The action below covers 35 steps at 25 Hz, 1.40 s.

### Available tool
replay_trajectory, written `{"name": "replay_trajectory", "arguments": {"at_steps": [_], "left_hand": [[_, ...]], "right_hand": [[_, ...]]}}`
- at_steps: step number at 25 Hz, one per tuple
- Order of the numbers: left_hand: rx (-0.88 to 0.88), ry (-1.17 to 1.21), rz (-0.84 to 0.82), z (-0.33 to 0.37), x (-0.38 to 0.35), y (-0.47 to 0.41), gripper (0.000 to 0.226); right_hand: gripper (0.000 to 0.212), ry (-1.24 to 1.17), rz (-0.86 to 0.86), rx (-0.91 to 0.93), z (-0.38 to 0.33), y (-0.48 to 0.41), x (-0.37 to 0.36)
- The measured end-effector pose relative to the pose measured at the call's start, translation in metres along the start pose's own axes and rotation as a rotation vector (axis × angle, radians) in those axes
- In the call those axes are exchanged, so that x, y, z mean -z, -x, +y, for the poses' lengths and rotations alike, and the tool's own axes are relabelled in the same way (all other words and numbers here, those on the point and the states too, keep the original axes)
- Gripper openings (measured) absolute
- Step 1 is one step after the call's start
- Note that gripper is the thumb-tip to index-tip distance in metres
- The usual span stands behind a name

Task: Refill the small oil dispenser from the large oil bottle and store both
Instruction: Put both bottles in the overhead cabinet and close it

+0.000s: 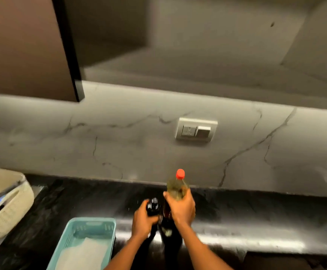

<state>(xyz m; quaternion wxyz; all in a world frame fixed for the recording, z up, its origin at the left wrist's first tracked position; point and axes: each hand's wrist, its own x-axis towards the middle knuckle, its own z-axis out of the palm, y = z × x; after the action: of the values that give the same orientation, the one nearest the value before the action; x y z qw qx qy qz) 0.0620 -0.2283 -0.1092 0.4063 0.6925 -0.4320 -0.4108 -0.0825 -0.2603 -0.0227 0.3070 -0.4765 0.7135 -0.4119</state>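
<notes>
The large oil bottle [177, 187] is clear with a red cap and stands upright above the black counter. My right hand [182, 208] grips it around its upper body. Just to its left is the small dark oil dispenser [153, 206], and my left hand [142, 221] holds it by the body. The two bottles are side by side, almost touching. Their lower parts are dark and blurred, so I cannot tell whether they rest on the counter.
A teal plastic basket [75, 238] with a white cloth inside sits at the front left. A cream woven basket [12, 209] stands at the far left. Above, an open wall cabinet shelf [188, 75] with its door [28, 47] swung open. A wall socket [196, 129] is on the marble backsplash.
</notes>
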Motion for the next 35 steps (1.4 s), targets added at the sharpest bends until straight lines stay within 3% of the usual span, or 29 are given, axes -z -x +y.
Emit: {"name": "replay_trajectory", "arguments": {"at_steps": [5, 10, 13, 24, 29, 35], "left_hand": [[-0.008, 0.108, 0.022, 0.002, 0.0, -0.004, 0.069], [-0.091, 0.196, 0.072, 0.025, 0.012, 0.021, 0.086], [-0.197, 0.187, 0.057, 0.054, 0.042, 0.053, 0.084], [-0.661, 0.084, -0.195, 0.255, 0.17, 0.218, 0.06], [-0.764, 0.086, -0.149, 0.356, 0.208, 0.269, 0.081], [-0.884, 0.053, -0.161, 0.468, 0.238, 0.306, 0.05]], "right_hand": [[0.044, -0.074, 0.042, -0.047, -0.009, 0.007, 0.001], [0.052, -0.101, 0.079, -0.065, -0.009, 0.04, 0.018], [0.054, -0.105, 0.095, -0.038, -0.032, 0.07, 0.043], [0.045, -0.18, 0.198, 0.397, -0.202, 0.204, 0.227], [0.047, -0.263, 0.208, 0.592, -0.282, 0.236, 0.296], [0.04, -0.373, 0.221, 0.74, -0.368, 0.232, 0.36]]}}
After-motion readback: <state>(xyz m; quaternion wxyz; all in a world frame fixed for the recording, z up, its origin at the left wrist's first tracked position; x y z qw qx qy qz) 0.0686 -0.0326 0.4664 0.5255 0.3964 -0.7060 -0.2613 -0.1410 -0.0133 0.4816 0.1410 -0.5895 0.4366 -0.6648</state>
